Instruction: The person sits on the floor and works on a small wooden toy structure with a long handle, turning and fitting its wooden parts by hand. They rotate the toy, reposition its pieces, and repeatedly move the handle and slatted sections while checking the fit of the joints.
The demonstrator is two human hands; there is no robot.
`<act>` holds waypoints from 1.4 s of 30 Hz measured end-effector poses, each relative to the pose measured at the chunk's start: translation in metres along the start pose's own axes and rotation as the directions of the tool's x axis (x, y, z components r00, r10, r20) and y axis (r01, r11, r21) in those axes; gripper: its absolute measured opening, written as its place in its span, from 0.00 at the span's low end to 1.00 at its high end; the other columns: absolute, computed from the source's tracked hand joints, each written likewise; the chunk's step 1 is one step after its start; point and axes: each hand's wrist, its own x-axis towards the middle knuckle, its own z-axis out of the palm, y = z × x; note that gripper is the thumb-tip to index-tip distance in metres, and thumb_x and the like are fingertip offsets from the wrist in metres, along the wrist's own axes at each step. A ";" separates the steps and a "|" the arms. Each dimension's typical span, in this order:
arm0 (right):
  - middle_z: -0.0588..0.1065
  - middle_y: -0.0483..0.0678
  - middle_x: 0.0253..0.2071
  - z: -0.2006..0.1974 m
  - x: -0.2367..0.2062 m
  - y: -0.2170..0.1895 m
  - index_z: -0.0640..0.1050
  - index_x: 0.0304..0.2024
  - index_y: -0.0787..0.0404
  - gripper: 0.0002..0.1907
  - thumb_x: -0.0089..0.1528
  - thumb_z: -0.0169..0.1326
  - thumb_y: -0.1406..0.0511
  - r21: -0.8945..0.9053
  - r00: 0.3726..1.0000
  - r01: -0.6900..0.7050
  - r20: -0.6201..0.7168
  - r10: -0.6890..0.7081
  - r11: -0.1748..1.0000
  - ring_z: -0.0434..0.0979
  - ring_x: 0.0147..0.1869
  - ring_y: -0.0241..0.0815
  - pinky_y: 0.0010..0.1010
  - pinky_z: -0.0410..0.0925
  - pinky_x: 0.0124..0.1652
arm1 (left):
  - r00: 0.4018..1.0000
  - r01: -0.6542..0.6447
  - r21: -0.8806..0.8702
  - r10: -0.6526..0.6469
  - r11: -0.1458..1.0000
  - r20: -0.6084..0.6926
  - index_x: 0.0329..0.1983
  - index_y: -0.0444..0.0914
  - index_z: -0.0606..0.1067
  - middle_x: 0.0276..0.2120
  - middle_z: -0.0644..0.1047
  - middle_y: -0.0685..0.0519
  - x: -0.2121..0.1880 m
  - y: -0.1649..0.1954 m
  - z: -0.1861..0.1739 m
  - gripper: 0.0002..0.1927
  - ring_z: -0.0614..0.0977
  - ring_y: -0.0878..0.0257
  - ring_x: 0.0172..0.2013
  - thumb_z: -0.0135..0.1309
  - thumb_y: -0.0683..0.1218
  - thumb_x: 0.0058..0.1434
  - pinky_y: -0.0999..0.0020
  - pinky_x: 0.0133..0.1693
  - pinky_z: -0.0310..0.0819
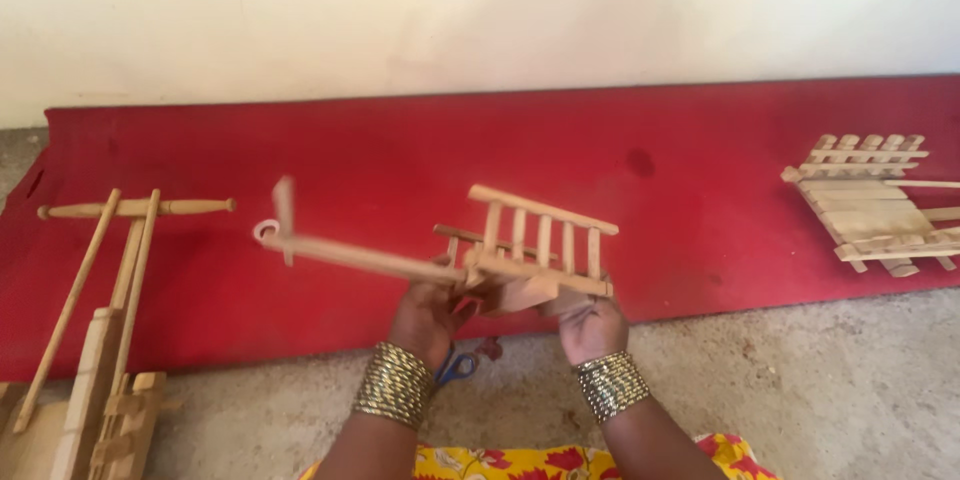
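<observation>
Yellow flowered cloth [520, 462] is seen nearest, below two bangled wrists. Left hand [428, 315] and right hand [588, 322] are both clamped from beneath on a small wooden cart model [530, 245], held above the floor [800, 390]; its long shaft [350, 255] points left. Blue-handled scissors [457, 368] lie beneath. Further wooden models [875, 205] rest on a red mat [680, 170].

Both forearms reach up from the bottom edge of the view, slanting inward toward each other. Each wrist wears a broad stack of gold-toned bangles. The left hand [428, 318] is raised with its back to the camera, fingers curled closed in a grip. The right hand [590, 325], just beside it and at the same height, is likewise clenched, knuckles upward.
</observation>
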 end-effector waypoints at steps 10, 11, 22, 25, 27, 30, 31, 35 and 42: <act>0.81 0.47 0.47 -0.008 0.014 -0.016 0.77 0.52 0.61 0.12 0.67 0.48 0.67 -0.861 0.953 0.219 0.088 -0.291 0.459 0.79 0.46 0.35 0.26 0.72 0.41 | 0.918 -0.154 -0.001 0.143 0.988 -0.369 0.43 0.36 0.74 0.34 0.77 0.50 0.004 0.000 0.000 0.20 0.79 0.59 0.34 0.64 0.54 0.57 0.60 0.40 0.75; 0.82 0.46 0.46 -0.004 0.012 -0.017 0.79 0.50 0.60 0.10 0.69 0.50 0.65 -0.849 0.918 0.312 0.154 -0.366 0.427 0.79 0.45 0.34 0.26 0.72 0.41 | 0.914 -0.223 0.031 0.220 0.974 -0.340 0.41 0.37 0.74 0.34 0.77 0.52 0.004 0.000 -0.001 0.17 0.79 0.62 0.35 0.65 0.51 0.56 0.62 0.40 0.76; 0.82 0.48 0.38 0.033 -0.034 -0.003 0.84 0.45 0.60 0.09 0.63 0.57 0.69 -0.830 0.855 0.515 0.514 -0.062 0.216 0.82 0.39 0.37 0.28 0.75 0.40 | 0.924 -0.341 0.070 0.348 0.937 -0.157 0.33 0.38 0.69 0.31 0.74 0.55 0.007 -0.008 -0.002 0.10 0.77 0.66 0.32 0.61 0.39 0.59 0.69 0.35 0.73; 0.81 0.48 0.36 0.036 -0.036 -0.007 0.84 0.44 0.61 0.08 0.63 0.58 0.70 -0.827 0.853 0.506 0.522 0.003 0.243 0.82 0.37 0.37 0.27 0.76 0.39 | 0.921 -0.355 0.136 0.371 0.925 -0.119 0.36 0.40 0.71 0.31 0.74 0.57 0.006 -0.009 0.000 0.09 0.76 0.69 0.32 0.59 0.39 0.58 0.71 0.35 0.72; 0.81 0.47 0.36 0.032 -0.034 -0.013 0.84 0.44 0.60 0.09 0.63 0.57 0.70 -0.830 0.833 0.547 0.553 0.030 0.108 0.83 0.35 0.36 0.26 0.76 0.38 | 0.919 -0.332 0.130 0.351 0.934 -0.179 0.40 0.45 0.72 0.32 0.76 0.60 0.006 -0.010 0.002 0.13 0.78 0.71 0.34 0.59 0.38 0.54 0.73 0.37 0.75; 0.82 0.47 0.37 0.023 -0.025 -0.025 0.85 0.45 0.59 0.11 0.60 0.57 0.72 -0.769 0.771 0.636 0.637 0.009 -0.066 0.83 0.40 0.35 0.25 0.75 0.41 | 0.917 -0.326 0.161 0.353 0.931 -0.184 0.37 0.41 0.72 0.30 0.74 0.59 0.009 -0.011 0.001 0.09 0.76 0.71 0.32 0.59 0.39 0.56 0.73 0.35 0.72; 0.81 0.47 0.37 0.019 -0.023 -0.027 0.85 0.45 0.58 0.12 0.60 0.57 0.72 -0.772 0.773 0.635 0.635 0.007 -0.030 0.83 0.40 0.35 0.26 0.75 0.41 | 0.919 -0.332 0.169 0.359 0.928 -0.161 0.37 0.39 0.71 0.30 0.74 0.58 0.009 -0.011 -0.001 0.09 0.75 0.70 0.32 0.59 0.39 0.57 0.72 0.35 0.72; 0.82 0.48 0.37 0.017 -0.020 -0.026 0.85 0.44 0.59 0.10 0.61 0.58 0.72 -0.795 0.797 0.604 0.603 -0.035 0.060 0.83 0.39 0.37 0.28 0.75 0.40 | 0.919 -0.359 0.205 0.383 0.910 -0.093 0.35 0.36 0.70 0.29 0.73 0.55 0.015 -0.013 -0.006 0.09 0.74 0.67 0.31 0.60 0.40 0.60 0.69 0.33 0.69; 0.82 0.49 0.37 0.042 -0.043 -0.017 0.84 0.43 0.59 0.08 0.62 0.57 0.70 -0.712 0.712 0.701 0.702 -0.030 -0.040 0.84 0.39 0.40 0.28 0.76 0.40 | 0.894 -0.401 0.304 0.442 0.864 -0.078 0.37 0.38 0.71 0.27 0.73 0.57 0.021 -0.022 -0.005 0.12 0.76 0.66 0.31 0.62 0.40 0.54 0.67 0.41 0.72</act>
